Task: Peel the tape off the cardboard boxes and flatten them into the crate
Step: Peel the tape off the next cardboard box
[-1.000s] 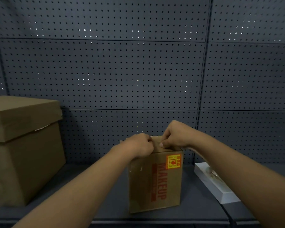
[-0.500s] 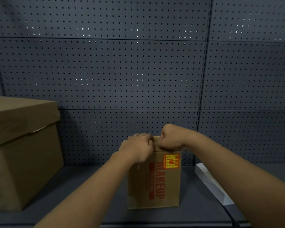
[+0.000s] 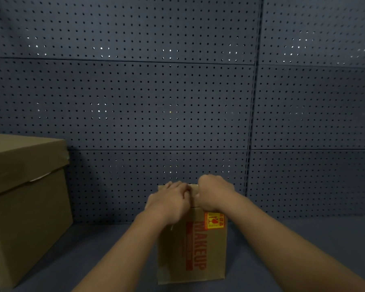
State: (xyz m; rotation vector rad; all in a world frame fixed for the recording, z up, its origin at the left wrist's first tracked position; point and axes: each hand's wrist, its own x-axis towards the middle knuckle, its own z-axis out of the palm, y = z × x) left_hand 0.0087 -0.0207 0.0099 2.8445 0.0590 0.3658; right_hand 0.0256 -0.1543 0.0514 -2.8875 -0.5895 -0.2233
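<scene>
A small brown cardboard box printed MAKEUP in red, with a yellow and red sticker, stands upright on the dark shelf. My left hand and my right hand sit side by side on the box's top edge, fingers curled over it. Between the hands a narrow strip of the box top shows; the fingertips and any tape under them are hidden. No crate is in view.
A large closed brown cardboard box stands at the left of the shelf. A dark pegboard wall rises right behind the small box.
Both hands stay on the box top, curling tighter and drawing together. The view has shifted, so the white object once at the right of the box is out of sight.
</scene>
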